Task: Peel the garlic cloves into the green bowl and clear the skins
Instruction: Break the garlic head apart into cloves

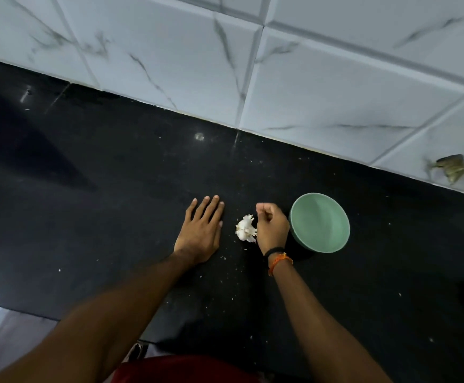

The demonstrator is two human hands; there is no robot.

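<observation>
A white garlic bulb [244, 228] with loose papery skin lies on the black counter [114, 189]. My left hand [202, 233] rests flat on the counter just left of it, fingers straight. My right hand [271, 228] sits right beside the garlic with its fingers curled into a loose fist. Its thumb side touches the bulb's edge, and nothing shows inside the fist. The green bowl [336, 217] stands immediately right of my right hand, and I see nothing in it.
Small white skin flecks [224, 257] dot the counter around and in front of the garlic. A marble-patterned tiled wall [225, 64] runs along the back. A small brownish thing [450, 168] sits at the wall's base, far right. A metal surface [1, 327] shows at bottom left.
</observation>
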